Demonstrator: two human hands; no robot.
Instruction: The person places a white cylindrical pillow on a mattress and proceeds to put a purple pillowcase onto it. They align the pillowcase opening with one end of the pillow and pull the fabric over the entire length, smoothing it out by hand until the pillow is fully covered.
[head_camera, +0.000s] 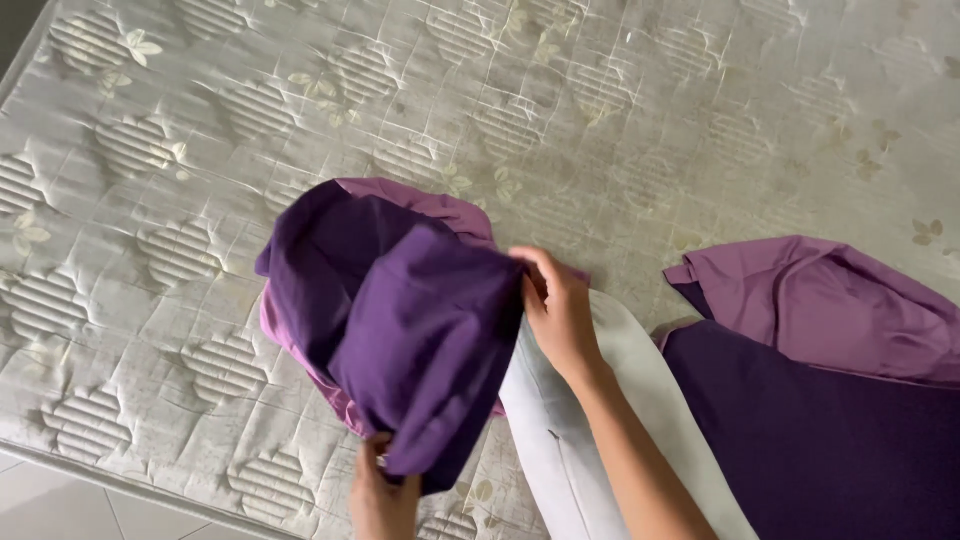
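A dark purple pillowcase with a lighter mauve inside is bunched over the end of a white pillow on a bare quilted mattress. My right hand grips the pillowcase's open edge at the top of the pillow. At the bottom of the view, my left hand pinches the lower edge of the same pillowcase. The pillow's far end is hidden inside the cloth.
A second purple cloth, dark with a mauve fold, lies on the mattress at the right. The mattress's front edge and a strip of tiled floor show at the bottom left.
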